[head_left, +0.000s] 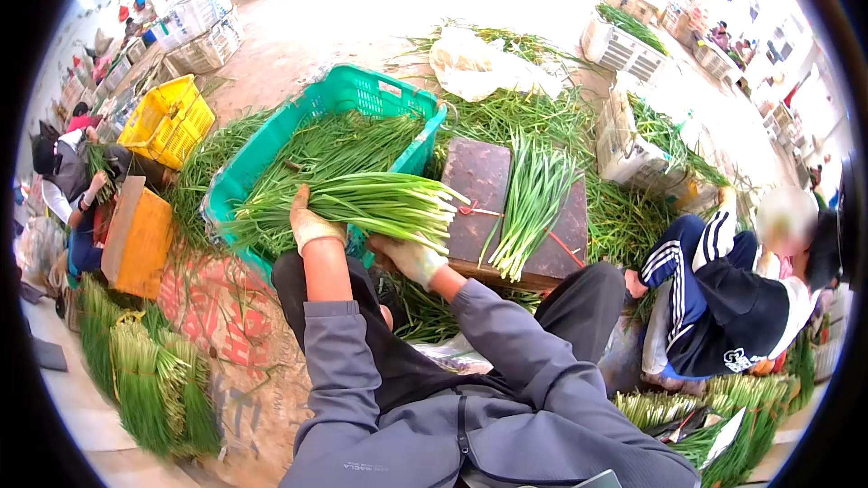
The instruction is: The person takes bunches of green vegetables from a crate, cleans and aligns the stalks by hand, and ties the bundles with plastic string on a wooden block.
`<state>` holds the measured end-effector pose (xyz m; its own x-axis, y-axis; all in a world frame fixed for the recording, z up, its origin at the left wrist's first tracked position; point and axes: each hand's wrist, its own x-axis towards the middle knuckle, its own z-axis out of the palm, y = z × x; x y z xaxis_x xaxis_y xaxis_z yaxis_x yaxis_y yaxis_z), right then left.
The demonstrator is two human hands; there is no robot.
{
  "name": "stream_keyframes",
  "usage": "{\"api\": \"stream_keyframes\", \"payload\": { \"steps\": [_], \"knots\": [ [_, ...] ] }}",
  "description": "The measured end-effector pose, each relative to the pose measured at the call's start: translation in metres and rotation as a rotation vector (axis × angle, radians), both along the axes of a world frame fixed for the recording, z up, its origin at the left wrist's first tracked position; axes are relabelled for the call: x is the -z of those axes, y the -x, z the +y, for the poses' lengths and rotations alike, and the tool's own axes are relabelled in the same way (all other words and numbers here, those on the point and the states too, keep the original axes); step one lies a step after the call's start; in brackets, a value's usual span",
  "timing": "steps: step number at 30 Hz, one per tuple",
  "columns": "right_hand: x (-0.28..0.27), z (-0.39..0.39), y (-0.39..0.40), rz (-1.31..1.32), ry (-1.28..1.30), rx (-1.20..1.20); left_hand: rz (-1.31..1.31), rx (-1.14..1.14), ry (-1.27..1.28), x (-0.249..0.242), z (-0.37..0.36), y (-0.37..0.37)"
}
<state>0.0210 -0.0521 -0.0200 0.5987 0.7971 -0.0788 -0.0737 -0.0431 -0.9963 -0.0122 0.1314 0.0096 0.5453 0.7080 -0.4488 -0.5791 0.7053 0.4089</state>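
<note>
A thick bunch of garlic chives (pixel 389 203) lies across my two gloved hands, pale stem ends to the right and leaf tips to the left. My left hand (pixel 314 221) is closed round its leafy part, thumb on top. At the underside near the stems, my right hand (pixel 407 258) grips the bunch, its fingers partly hidden. Behind and left, a green crate (pixel 244 149) holds more loose chives. To the right, a smaller bunch of chives (pixel 533 208) rests on a dark board (pixel 475 172), with a red tie (pixel 565 250) beside it.
Bundled chives (pixel 149 380) stand at lower left near a yellow crate (pixel 170 122) and an orange wooden box (pixel 140 239). A co-worker (pixel 732 280) sits at right beside a white crate (pixel 624 145); another person (pixel 77 176) sits at left. Loose chives (pixel 524 117) cover the floor ahead.
</note>
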Motion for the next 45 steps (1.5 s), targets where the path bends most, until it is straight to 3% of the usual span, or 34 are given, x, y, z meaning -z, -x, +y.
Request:
{"api": "stream_keyframes", "payload": {
  "steps": [2, 4, 5, 6, 7, 9, 11, 12, 14, 15, 16, 20, 21, 25, 28, 29, 32, 34, 35, 36, 38, 39, 41, 43, 45],
  "knots": [
    [0.019, -0.027, 0.005, 0.05, 0.076, -0.094, -0.016, -0.004, -0.02, 0.006, 0.012, 0.005],
    [0.068, -0.063, -0.001, -0.418, 0.375, -0.219, -0.045, -0.009, -0.067, 0.0, 0.013, 0.01],
    [0.08, -0.079, -0.01, -0.257, 0.521, -0.527, -0.081, -0.003, -0.099, -0.003, 0.013, 0.013],
    [0.094, -0.105, -0.004, -0.575, 0.57, -0.552, -0.132, -0.004, -0.156, 0.001, 0.019, 0.014],
    [0.089, -0.121, -0.003, -0.658, 0.721, -0.555, -0.184, -0.002, -0.216, -0.01, 0.016, 0.013],
    [0.072, -0.134, -0.03, -0.446, 0.504, -0.262, -0.313, 0.039, -0.301, -0.024, 0.002, 0.016],
    [0.034, -0.141, -0.061, 0.124, 0.336, -0.021, -0.577, 0.201, -0.185, -0.016, 0.011, 0.016],
    [0.025, -0.139, -0.076, -0.041, 0.216, 0.036, -0.577, 0.215, -0.185, -0.019, 0.005, 0.014],
    [-0.008, -0.133, -0.086, -0.19, 0.039, 0.16, -0.857, 0.419, -0.258, -0.03, -0.012, 0.014],
    [-0.039, -0.125, -0.078, -0.175, -0.017, 0.22, -0.857, 0.432, -0.26, -0.031, -0.018, 0.014],
    [-0.057, -0.122, -0.076, -0.291, 0.011, 0.193, -0.888, 0.481, -0.301, -0.031, -0.022, 0.014],
    [-0.081, -0.104, -0.04, -0.302, -0.046, 0.111, -0.891, 0.554, -0.401, -0.029, -0.027, 0.017],
    [-0.084, -0.101, -0.031, -0.544, -0.03, 0.138, -0.875, 0.556, -0.417, -0.028, -0.029, 0.018],
    [-0.066, -0.09, -0.017, -0.748, 0.015, 0.125, -0.876, 0.569, -0.421, -0.029, -0.031, 0.02],
    [-0.052, -0.089, -0.018, -0.369, -0.211, 0.219, -0.84, 0.544, -0.428, -0.028, -0.03, 0.022],
    [-0.051, -0.103, -0.02, -0.034, -0.139, 0.202, -0.848, 0.535, -0.425, -0.027, -0.029, 0.024],
    [-0.022, -0.124, -0.032, 0.105, -0.611, 0.308, -0.858, 0.454, -0.369, -0.025, -0.025, 0.026],
    [-0.051, -0.145, -0.026, 0.576, -0.809, 0.391, -0.876, 0.434, -0.372, -0.021, -0.019, 0.024],
    [-0.045, -0.153, -0.036, 0.596, -0.876, 0.409, -0.898, 0.425, -0.383, -0.02, -0.016, 0.022],
    [-0.047, -0.157, -0.037, 0.256, -0.681, 0.414, -0.907, 0.417, -0.363, -0.02, -0.015, 0.022],
    [-0.088, -0.153, -0.022, -0.019, -0.211, 0.323, -0.876, 0.41, -0.387, -0.021, -0.016, 0.02],
    [-0.121, -0.14, -0.007, 0.043, 0.053, 0.24, -0.842, 0.414, -0.41, -0.022, -0.018, 0.018],
    [-0.114, -0.112, 0.002, -0.059, -0.015, 0.044, -0.828, 0.437, -0.399, -0.019, -0.022, 0.013],
    [-0.102, -0.081, 0.006, -0.611, 0.128, 0.058, -0.747, 0.436, -0.414, -0.019, -0.027, 0.014],
    [-0.081, -0.061, 0.009, -0.745, 0.087, 0.175, -0.744, 0.438, -0.414, -0.019, -0.025, 0.016]
  ]
}}
